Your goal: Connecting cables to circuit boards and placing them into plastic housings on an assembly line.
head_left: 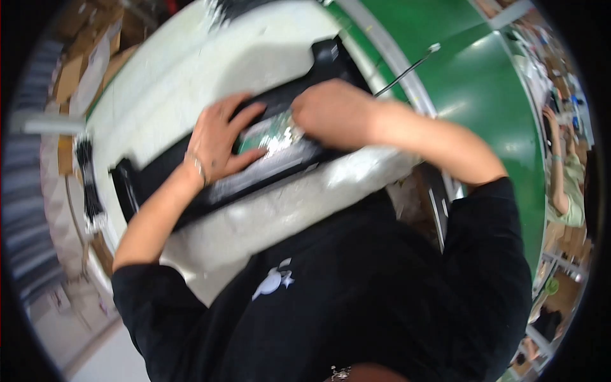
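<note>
A long black plastic housing [213, 194] lies slantwise across a white padded surface [172, 89], its far right end raised into a block. Set in its middle is a green circuit board [254, 141] with shiny parts that catch the light. My left hand [216, 139] rests over the board's left end, thumb and fingers spread apart around it. At the board's right end, my right hand [334, 114] is bent down with curled fingers. Motion smears that hand, and its fingertips are partly hidden, so whatever they pinch is not visible. A dark cable [407, 72] with a pale plug sticks out beyond the housing's right end.
To the right runs a green tabletop [477, 95] with a grey metal rail [382, 41] along it. Bundles of black cables lie at the left edge [89, 181] and at the far edge [219, 11]. Cardboard boxes [71, 73] stand far left. Another person [566, 191] is at the far right.
</note>
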### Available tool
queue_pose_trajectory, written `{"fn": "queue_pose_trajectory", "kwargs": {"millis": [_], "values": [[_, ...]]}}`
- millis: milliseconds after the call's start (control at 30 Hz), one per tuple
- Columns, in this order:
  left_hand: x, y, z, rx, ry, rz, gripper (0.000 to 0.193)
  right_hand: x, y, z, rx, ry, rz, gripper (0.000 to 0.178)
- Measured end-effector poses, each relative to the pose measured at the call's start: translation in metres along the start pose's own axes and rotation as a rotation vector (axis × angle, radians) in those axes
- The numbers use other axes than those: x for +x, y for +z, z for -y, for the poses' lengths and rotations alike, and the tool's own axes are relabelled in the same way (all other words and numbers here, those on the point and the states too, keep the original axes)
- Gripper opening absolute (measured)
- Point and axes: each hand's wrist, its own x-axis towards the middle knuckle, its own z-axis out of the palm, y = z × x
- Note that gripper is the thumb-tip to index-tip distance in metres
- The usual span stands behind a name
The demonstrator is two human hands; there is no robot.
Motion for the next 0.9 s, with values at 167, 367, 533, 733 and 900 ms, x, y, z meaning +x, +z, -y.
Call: {"fn": "queue_pose_trajectory", "kwargs": {"millis": [167,367,533,733,900], "values": [[-0.004,-0.003,-0.005,-0.057,-0.078,0.065,0.066,-0.009,0.038,0.037,-0.134,0.151,-0.361,0.026],[0.018,-0.025,-0.008,-0.206,-0.138,0.199,0.053,-0.025,0.051,0.053,0.145,-0.074,-0.670,0.026],[0.059,-0.078,-0.028,-0.022,0.024,0.054,0.058,-0.040,0.042,0.020,0.120,-0.082,-0.644,0.020],[0.046,-0.116,-0.017,-0.188,-0.094,-0.098,0.057,-0.133,0.010,-0.054,-0.222,0.407,-0.861,0.021],[0.019,-0.050,0.034,-0.294,-0.297,-0.033,0.055,-0.203,0.025,-0.158,-0.349,0.899,-0.942,0.027]]}}
